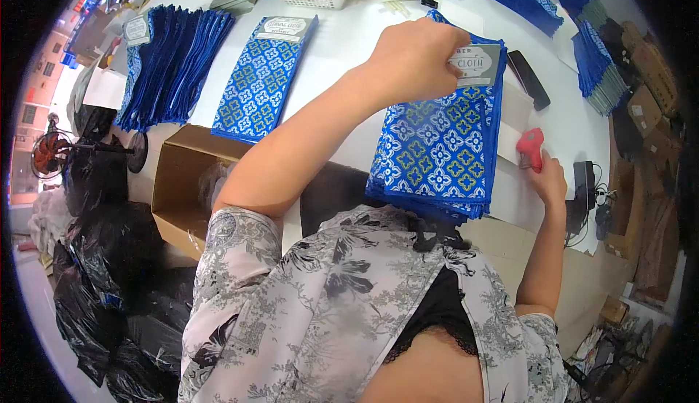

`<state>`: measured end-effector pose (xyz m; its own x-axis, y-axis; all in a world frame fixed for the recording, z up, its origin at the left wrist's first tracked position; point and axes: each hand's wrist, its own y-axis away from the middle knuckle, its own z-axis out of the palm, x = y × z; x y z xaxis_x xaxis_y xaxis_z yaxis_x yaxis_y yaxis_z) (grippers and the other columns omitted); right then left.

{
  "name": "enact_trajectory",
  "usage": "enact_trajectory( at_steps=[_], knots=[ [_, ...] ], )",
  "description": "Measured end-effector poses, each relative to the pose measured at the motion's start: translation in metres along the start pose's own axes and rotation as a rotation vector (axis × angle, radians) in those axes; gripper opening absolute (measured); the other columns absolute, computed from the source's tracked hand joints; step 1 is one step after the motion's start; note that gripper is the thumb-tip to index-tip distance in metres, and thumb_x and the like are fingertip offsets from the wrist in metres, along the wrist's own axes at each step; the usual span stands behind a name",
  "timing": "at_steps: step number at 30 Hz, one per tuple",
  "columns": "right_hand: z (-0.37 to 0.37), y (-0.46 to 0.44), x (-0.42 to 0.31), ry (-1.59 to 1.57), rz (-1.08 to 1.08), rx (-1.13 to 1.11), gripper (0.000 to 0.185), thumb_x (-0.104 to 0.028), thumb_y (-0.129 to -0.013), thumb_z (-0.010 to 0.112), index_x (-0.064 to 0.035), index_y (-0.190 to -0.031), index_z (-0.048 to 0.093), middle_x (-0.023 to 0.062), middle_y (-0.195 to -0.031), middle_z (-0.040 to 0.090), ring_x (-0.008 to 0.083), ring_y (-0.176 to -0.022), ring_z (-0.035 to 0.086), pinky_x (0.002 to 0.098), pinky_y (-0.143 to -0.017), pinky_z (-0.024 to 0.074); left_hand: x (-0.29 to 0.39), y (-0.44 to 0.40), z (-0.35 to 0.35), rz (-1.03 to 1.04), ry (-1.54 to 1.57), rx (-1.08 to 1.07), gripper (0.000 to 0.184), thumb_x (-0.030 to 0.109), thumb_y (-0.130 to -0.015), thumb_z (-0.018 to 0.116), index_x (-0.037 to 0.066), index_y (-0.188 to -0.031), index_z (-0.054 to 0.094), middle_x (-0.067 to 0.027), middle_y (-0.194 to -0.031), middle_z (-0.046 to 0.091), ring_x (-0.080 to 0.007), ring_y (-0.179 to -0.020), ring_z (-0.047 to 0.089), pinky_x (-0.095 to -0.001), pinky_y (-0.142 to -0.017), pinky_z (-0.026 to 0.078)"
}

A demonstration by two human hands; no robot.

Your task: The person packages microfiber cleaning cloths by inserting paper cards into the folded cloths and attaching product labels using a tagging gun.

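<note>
Blue cloths (pixel 437 148) are gripped by left hand (pixel 419 57), red tool (pixel 531 148) by right hand (pixel 549 181), black slab (pixel 528 80) nearby.

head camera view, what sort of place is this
Probably a small packing or finishing workshop: stacks of blue patterned cloths with cleaning-cloth labels lie on a white table, a cardboard box stands beside it, and black plastic bags are piled nearby.

Head cam; faces fwd/down; nr table (pixel 335 48)
</note>
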<state>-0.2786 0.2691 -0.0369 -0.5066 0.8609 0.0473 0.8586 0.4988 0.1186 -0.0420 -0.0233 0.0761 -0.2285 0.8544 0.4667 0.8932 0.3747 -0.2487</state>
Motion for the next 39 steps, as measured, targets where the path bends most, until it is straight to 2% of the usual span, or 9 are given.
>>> enact_trajectory(
  at_steps=[2,6,14,16,19,21,24,31,39],
  knots=[
    [0.000,-0.003,0.016,0.163,-0.284,0.168,0.056,-0.045,-0.083,0.067,-0.0092,-0.126,0.061,0.0177,-0.120,0.063,0.0369,-0.105,0.063,0.0473,-0.091,0.0491,0.000,0.004,-0.005,0.000,-0.012,0.012,0.038,0.021,-0.077,0.074,0.010,-0.112,0.070,-0.0161,-0.092,0.071,-0.0338,-0.088,0.068,-0.0418,-0.077,0.053],
    [-0.099,0.024,-0.059,-0.371,-0.509,0.468,0.042,-0.024,-0.087,0.071,-0.0078,-0.125,0.063,0.0115,-0.121,0.065,0.0241,-0.095,0.065,0.0341,-0.082,0.0507,0.005,0.011,-0.010,0.060,-0.007,0.066,0.033,0.021,-0.076,0.075,0.011,-0.107,0.071,-0.0144,-0.085,0.070,-0.0329,-0.083,0.068,-0.0413,-0.073,0.053],
    [-0.169,0.063,-0.179,-0.508,-1.085,0.505,0.013,-0.005,-0.084,0.071,0.0010,-0.095,0.067,0.0116,-0.081,0.065,0.0196,-0.064,0.061,0.0280,-0.058,0.0462,0.008,0.033,-0.038,0.129,-0.090,0.163,0.035,0.015,-0.068,0.077,0.010,-0.102,0.070,-0.0155,-0.088,0.068,-0.0359,-0.085,0.064,-0.0425,-0.076,0.051],
    [-0.190,0.059,-0.183,-0.560,-1.228,0.477,0.011,-0.003,-0.086,0.070,0.0028,-0.095,0.066,0.0101,-0.080,0.064,0.0150,-0.065,0.060,0.0280,-0.058,0.0470,-0.004,0.046,-0.047,0.462,0.156,0.677,0.054,0.013,-0.066,0.081,0.008,-0.117,0.063,-0.0128,-0.107,0.067,-0.0324,-0.102,0.062,-0.0390,-0.090,0.048],
    [-0.227,0.049,-0.178,-0.692,-1.053,0.361,0.017,-0.008,-0.092,0.067,0.0013,-0.106,0.068,0.0005,-0.086,0.063,0.0067,-0.070,0.055,0.0220,-0.059,0.0417,-0.010,0.085,-0.067,0.342,0.536,0.784,0.073,0.012,-0.067,0.085,0.005,-0.132,0.052,-0.0082,-0.122,0.061,-0.0263,-0.118,0.055,-0.0358,-0.103,0.041],
    [-0.254,0.033,-0.176,-0.678,-0.916,0.329,0.025,-0.017,-0.096,0.064,0.0017,-0.113,0.065,-0.0003,-0.099,0.065,0.0048,-0.085,0.057,0.0177,-0.068,0.0408,-0.023,0.106,-0.052,0.120,1.006,0.483,0.074,0.013,-0.075,0.084,0.002,-0.138,0.046,-0.0057,-0.124,0.062,-0.0179,-0.117,0.055,-0.0319,-0.103,0.041],
    [-0.276,0.015,-0.219,-0.873,-0.903,0.183,0.025,-0.019,-0.094,0.066,-0.0019,-0.112,0.068,-0.0054,-0.088,0.061,0.0004,-0.068,0.047,0.0162,-0.056,0.0334,-0.038,0.144,-0.044,-0.212,1.374,-0.041,0.064,0.006,-0.079,0.078,0.000,-0.136,0.050,-0.0084,-0.124,0.063,-0.0168,-0.112,0.059,-0.0310,-0.097,0.045],
    [-0.224,-0.051,-0.358,-1.028,-0.806,-0.258,0.031,-0.030,-0.086,0.074,-0.0073,-0.107,0.072,-0.0094,-0.074,0.054,0.0006,-0.059,0.040,0.0177,-0.049,0.0328,-0.086,0.226,-0.034,-0.491,1.931,0.372,0.040,-0.003,-0.089,0.062,-0.001,-0.128,0.054,-0.0126,-0.119,0.065,-0.0238,-0.111,0.063,-0.0398,-0.100,0.051],
    [-0.136,-0.068,-0.492,-1.037,-0.505,-0.486,0.020,-0.019,-0.081,0.080,-0.0056,-0.084,0.066,-0.0015,-0.071,0.054,0.0086,-0.058,0.048,0.0248,-0.052,0.0477,-0.170,0.261,-0.039,-0.805,1.827,0.971,0.030,0.007,-0.091,0.065,0.001,-0.119,0.058,-0.0111,-0.112,0.069,-0.0188,-0.098,0.069,-0.0363,-0.085,0.059]
  ],
)
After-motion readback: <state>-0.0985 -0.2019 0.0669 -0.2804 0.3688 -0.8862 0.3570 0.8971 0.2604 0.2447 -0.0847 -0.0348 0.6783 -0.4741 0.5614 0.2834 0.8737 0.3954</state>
